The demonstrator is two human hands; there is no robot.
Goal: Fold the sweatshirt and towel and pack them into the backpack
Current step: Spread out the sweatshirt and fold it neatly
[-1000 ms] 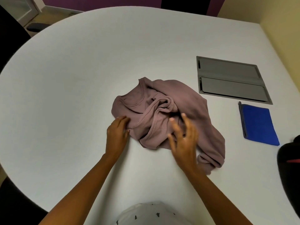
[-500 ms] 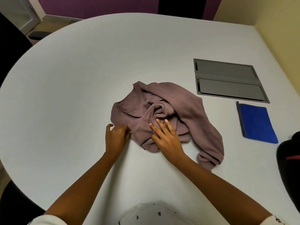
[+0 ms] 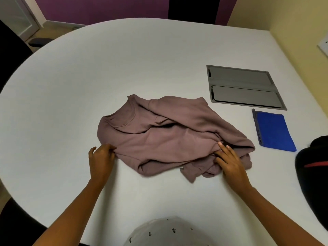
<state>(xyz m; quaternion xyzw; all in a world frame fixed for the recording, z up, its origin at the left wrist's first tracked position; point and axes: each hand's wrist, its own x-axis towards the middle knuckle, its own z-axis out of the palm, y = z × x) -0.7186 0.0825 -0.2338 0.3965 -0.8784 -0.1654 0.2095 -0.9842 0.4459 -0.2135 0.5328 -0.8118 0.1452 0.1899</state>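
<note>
A mauve sweatshirt [image 3: 170, 135] lies rumpled in the middle of the white table [image 3: 124, 64], collar to the far left. My left hand [image 3: 101, 158] pinches its near left edge with curled fingers. My right hand [image 3: 229, 159] lies with straight fingers on the bunched fabric at the near right. A folded blue towel [image 3: 274, 131] rests flat on the table to the right, apart from the sweatshirt. The black backpack [image 3: 314, 174] with a red stripe sits at the right edge, partly out of view.
A grey recessed cable hatch [image 3: 244, 87] is set into the table behind the towel. A yellow wall borders the right side. Dark chairs stand at the far side and at the left.
The sweatshirt has been spread wider and flatter. My right hand moved right from the centre twist to the near right bunch. My left hand kept its hold on the left edge.
</note>
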